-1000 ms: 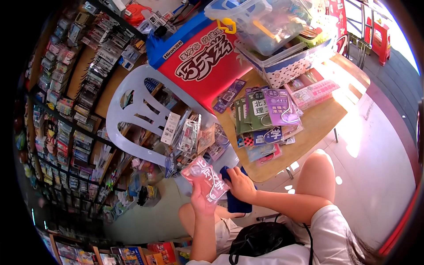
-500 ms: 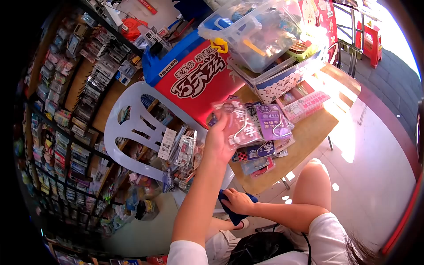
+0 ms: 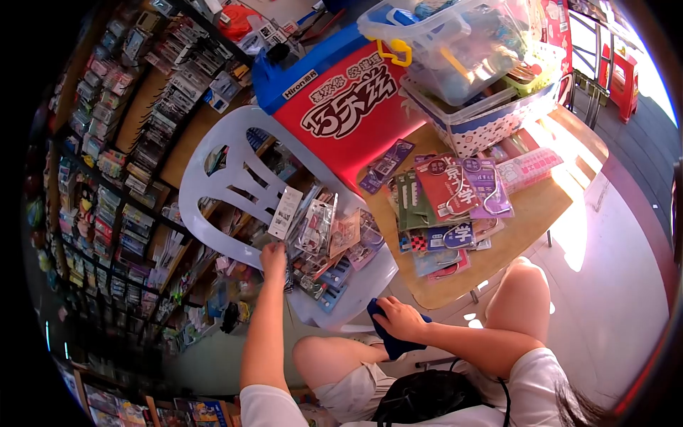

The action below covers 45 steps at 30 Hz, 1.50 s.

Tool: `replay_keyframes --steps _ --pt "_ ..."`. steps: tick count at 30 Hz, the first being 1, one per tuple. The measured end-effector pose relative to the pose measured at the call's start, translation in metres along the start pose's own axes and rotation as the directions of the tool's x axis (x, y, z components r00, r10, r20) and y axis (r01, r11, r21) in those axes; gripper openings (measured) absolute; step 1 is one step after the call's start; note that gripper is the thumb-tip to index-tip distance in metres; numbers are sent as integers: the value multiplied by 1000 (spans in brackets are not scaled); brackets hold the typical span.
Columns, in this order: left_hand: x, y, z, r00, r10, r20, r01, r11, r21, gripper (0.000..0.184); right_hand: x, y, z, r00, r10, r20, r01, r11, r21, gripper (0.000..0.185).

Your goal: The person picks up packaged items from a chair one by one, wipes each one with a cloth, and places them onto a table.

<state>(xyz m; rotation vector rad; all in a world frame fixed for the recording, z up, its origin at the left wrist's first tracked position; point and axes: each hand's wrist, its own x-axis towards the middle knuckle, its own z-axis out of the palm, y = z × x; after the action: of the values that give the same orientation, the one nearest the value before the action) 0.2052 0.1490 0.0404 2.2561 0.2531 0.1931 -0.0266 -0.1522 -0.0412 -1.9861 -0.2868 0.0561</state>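
My left hand (image 3: 272, 259) is at the left side of the light-blue plastic chair (image 3: 213, 206), beside a heap of packaged goods on its seat. Its fingers look closed, and what they grip is hidden. Close above it lies a white packet with a label (image 3: 285, 213); clear blister packs (image 3: 316, 226) are to its right. My right hand (image 3: 402, 320) grips a dark blue cloth (image 3: 390, 340) near my knee. On the wooden table (image 3: 512, 231), a red packet with white characters (image 3: 448, 185) lies on a pile beside a purple packet (image 3: 486, 186).
A red box with a blue rim (image 3: 341, 107) stands behind the chair. A clear plastic bin (image 3: 455, 57) sits on a patterned box (image 3: 491, 122) at the table's back. Shelves of small packaged goods (image 3: 128, 235) line the left. A red stool (image 3: 625, 82) stands far right.
My left hand has let go of the red packet, now on the table pile, and moved down left to the chair. My right hand stays on the cloth. The view has shifted slightly.
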Motion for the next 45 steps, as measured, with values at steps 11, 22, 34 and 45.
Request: replay_keyframes --steps 11,22,34,45 --pt "14 -80 -1 971 -197 -138 240 827 508 75 11 8 15 998 16 59 -12 998 -58 30" --pt "27 -101 -18 973 -210 -97 231 903 363 66 19 7 17 994 29 109 -24 999 -46 35" --pt "14 -94 -48 946 245 -214 -90 829 553 33 15 2 6 999 -32 18 33 999 -41 30" --pt "-215 47 30 956 13 292 245 506 -827 50 29 -29 -10 957 -99 -273 183 936 302 42"
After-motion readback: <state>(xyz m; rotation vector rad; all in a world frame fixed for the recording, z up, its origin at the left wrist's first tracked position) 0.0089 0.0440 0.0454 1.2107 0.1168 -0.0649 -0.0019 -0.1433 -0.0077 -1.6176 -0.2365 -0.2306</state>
